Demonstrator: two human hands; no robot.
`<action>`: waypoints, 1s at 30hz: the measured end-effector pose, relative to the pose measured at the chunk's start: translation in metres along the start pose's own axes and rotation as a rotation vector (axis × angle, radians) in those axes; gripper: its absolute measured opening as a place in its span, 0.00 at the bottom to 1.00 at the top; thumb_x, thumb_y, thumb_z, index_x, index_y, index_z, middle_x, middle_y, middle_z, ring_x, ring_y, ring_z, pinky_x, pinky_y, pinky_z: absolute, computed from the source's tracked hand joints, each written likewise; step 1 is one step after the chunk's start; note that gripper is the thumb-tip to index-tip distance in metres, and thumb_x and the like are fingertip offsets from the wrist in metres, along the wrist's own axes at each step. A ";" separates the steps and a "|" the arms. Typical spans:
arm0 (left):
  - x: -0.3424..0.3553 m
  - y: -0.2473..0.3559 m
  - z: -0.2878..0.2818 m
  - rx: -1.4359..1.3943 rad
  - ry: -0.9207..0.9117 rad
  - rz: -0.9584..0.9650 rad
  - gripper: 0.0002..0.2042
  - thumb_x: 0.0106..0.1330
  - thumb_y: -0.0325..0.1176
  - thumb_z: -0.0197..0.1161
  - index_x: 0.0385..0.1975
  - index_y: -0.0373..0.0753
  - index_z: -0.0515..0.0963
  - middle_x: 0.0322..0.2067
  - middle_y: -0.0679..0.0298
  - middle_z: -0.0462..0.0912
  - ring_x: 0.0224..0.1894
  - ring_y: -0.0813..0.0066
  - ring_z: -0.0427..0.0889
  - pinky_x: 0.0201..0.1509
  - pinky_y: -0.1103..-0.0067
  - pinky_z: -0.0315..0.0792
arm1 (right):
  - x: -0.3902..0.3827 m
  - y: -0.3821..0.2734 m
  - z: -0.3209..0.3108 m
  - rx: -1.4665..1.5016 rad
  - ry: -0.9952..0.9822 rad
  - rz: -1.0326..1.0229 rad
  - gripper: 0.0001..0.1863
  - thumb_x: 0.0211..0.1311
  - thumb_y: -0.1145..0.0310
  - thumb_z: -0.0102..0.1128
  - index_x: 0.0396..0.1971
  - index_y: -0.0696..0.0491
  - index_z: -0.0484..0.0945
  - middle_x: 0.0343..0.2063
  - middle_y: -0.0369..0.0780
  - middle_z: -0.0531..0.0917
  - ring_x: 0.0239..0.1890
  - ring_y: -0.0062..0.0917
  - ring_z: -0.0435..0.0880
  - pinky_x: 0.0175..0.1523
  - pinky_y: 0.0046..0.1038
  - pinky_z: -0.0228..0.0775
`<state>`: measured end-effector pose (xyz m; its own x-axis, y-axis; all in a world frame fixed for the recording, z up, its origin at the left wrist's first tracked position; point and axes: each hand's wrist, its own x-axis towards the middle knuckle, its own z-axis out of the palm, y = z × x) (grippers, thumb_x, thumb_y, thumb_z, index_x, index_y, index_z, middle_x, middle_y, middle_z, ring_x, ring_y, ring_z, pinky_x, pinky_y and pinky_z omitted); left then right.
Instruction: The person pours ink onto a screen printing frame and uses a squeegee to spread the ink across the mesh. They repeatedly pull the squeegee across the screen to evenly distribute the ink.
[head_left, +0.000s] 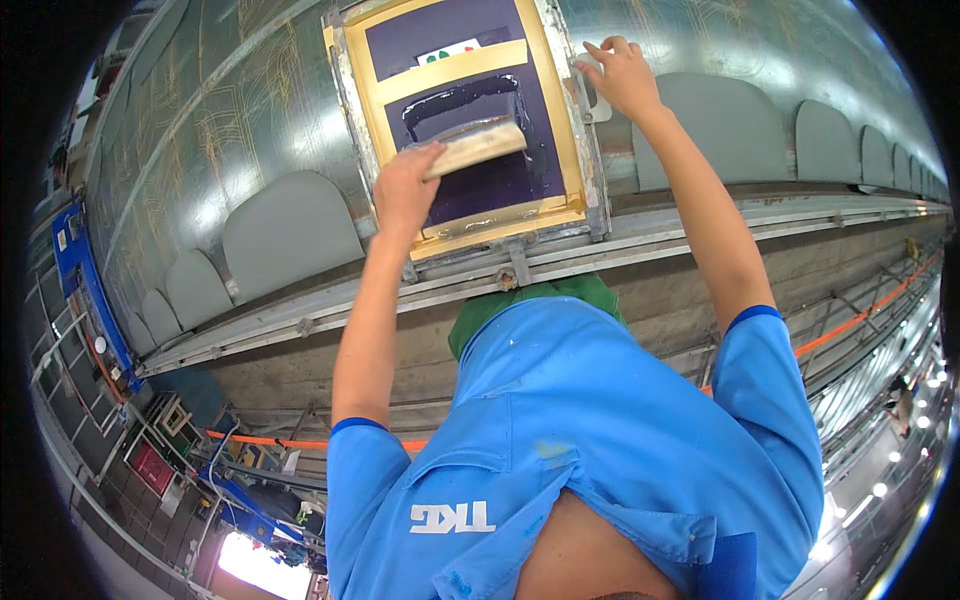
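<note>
My left hand (403,190) is closed around the left end of a squeegee (478,149) with a pale wooden handle. The squeegee lies across a dark purple printing screen (490,195), set in a frame (592,170) edged with yellow tape. Dark wet ink (460,95) streaks the mesh above the squeegee. A strip of yellow tape (455,72) crosses the screen farther up, below a small white patch with red and green marks. Beside the frame's right edge is my right hand (625,80), thumb and fingers apart. Close under it sits a pale, handle-like piece (600,103), partly hidden.
Grey rounded panels (290,228) lie in a row along the long, shiny table on both sides of the frame, with more panels (710,130) to the right. A metal rail (640,245) runs along the near edge. At far left stands a blue metal structure (90,290).
</note>
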<state>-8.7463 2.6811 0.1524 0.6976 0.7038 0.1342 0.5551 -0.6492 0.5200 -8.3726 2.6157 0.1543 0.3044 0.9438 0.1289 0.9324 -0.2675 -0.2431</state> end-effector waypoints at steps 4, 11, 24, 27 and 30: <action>0.056 -0.012 -0.026 -0.040 -0.217 -0.213 0.23 0.53 0.27 0.69 0.52 0.52 0.85 0.44 0.59 0.87 0.45 0.59 0.86 0.50 0.69 0.79 | -0.003 -0.053 -0.028 0.227 -0.085 -0.295 0.27 0.67 0.48 0.61 0.60 0.49 0.79 0.55 0.42 0.81 0.56 0.39 0.79 0.62 0.39 0.72; 0.064 -0.011 -0.004 0.080 -0.127 -0.118 0.22 0.51 0.25 0.68 0.49 0.50 0.86 0.49 0.65 0.87 0.50 0.62 0.84 0.56 0.69 0.78 | -0.022 -0.091 0.009 0.282 -0.217 -0.297 0.16 0.59 0.73 0.64 0.48 0.58 0.81 0.48 0.47 0.81 0.53 0.43 0.80 0.59 0.39 0.74; -0.058 0.023 0.015 0.033 -0.087 0.004 0.24 0.47 0.20 0.67 0.48 0.43 0.84 0.52 0.64 0.85 0.57 0.62 0.81 0.61 0.69 0.75 | -0.073 -0.022 0.012 0.412 0.077 0.090 0.23 0.59 0.57 0.71 0.52 0.52 0.82 0.48 0.46 0.82 0.51 0.39 0.81 0.54 0.39 0.73; -0.067 0.030 0.018 0.017 -0.108 -0.049 0.24 0.47 0.20 0.67 0.49 0.43 0.84 0.53 0.64 0.85 0.58 0.60 0.80 0.62 0.68 0.75 | -0.025 0.007 0.051 0.531 0.159 0.330 0.19 0.65 0.56 0.65 0.50 0.51 0.83 0.44 0.47 0.85 0.45 0.42 0.84 0.51 0.41 0.73; -0.075 0.038 0.018 0.043 -0.096 -0.043 0.30 0.45 0.20 0.70 0.54 0.45 0.82 0.59 0.65 0.81 0.61 0.60 0.77 0.64 0.69 0.74 | -0.002 0.006 0.064 0.618 0.057 0.424 0.17 0.68 0.56 0.59 0.48 0.50 0.83 0.40 0.49 0.87 0.44 0.44 0.85 0.50 0.41 0.74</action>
<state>-8.7698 2.5983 0.1464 0.7118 0.7018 0.0295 0.6031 -0.6322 0.4864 -8.3803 2.6250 0.0913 0.6385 0.7679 -0.0509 0.4587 -0.4328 -0.7760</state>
